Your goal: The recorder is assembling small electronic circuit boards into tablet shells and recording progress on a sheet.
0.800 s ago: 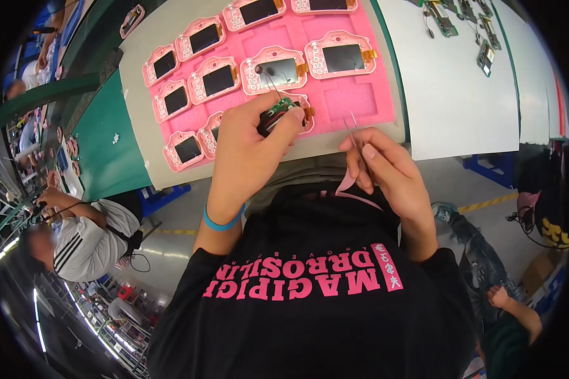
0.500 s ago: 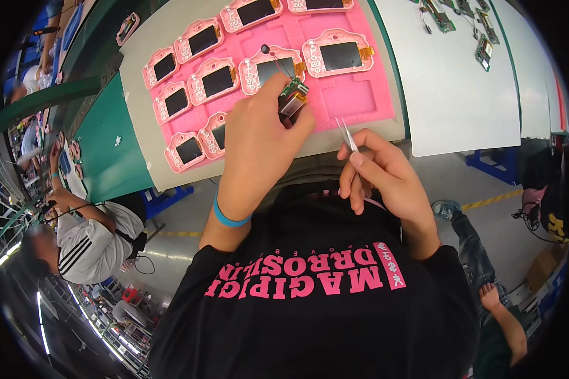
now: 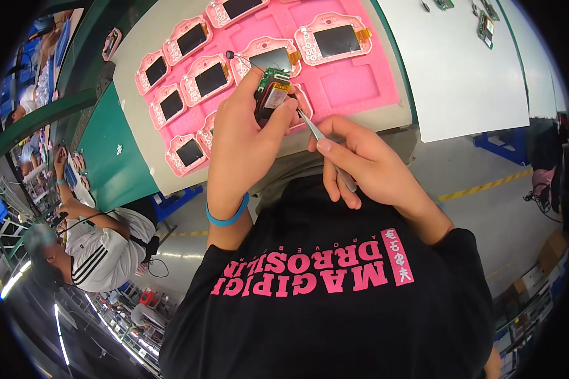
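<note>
Pinched in my left hand (image 3: 237,142) is a green circuit board (image 3: 273,74), which carries a silver battery (image 3: 276,96) with yellow tape. A small round black part (image 3: 230,55) stands out from it on thin wires. My right hand (image 3: 373,158) grips metal tweezers (image 3: 316,129), their tips close to my left fingertips beside the board; whether they touch anything I cannot tell. Beneath and beyond my hands, pink shells with dark screens lie in rows, among them a shell with an orange ribbon cable (image 3: 337,44). My left hand partly covers some shells.
A pink foam tray (image 3: 376,82) holds the shells on the grey-covered table. To the right, several circuit boards (image 3: 485,28) lie on a white sheet (image 3: 468,95). A co-worker in a white shirt (image 3: 110,252) sits at the left, by a green mat (image 3: 110,158).
My left hand has drawn left with the board, showing more of the battery. My right hand has brought the tweezers left, close to the board. The whole view has shifted slightly.
</note>
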`<state>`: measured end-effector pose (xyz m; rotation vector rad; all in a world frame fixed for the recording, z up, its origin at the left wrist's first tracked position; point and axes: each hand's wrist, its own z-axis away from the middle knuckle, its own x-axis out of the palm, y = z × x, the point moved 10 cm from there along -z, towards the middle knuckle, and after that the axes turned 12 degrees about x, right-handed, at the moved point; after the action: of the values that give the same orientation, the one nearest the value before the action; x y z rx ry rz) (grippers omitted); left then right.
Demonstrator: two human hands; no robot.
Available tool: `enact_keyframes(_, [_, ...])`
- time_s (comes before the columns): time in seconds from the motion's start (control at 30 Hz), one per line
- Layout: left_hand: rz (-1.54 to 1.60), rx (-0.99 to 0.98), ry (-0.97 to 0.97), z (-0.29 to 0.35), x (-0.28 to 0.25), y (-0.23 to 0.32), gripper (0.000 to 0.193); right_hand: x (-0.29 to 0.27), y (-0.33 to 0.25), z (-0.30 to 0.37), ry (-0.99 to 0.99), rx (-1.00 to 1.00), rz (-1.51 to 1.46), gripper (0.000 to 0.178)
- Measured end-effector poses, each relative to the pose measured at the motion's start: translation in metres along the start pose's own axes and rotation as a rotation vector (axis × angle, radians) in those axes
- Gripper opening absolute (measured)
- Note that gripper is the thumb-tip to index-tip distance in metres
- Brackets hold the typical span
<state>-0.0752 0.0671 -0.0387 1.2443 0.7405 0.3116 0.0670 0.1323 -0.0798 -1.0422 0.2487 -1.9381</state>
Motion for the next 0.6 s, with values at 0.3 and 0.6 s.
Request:
enact_keyframes(0.3, [0.017, 0.007, -0.006, 0.001, -0.001, -0.001, 0.027, 0.001, 0.0, -0.001, 0.023, -0.013, 0.018, 0.017])
enact_keyframes(0.6, [0.204, -0.158, -0.075, 0.032, -0.019, -0.006, 0.026, 0.003, -0.002, 0.001, 0.051, -0.17, 0.137, 0.01])
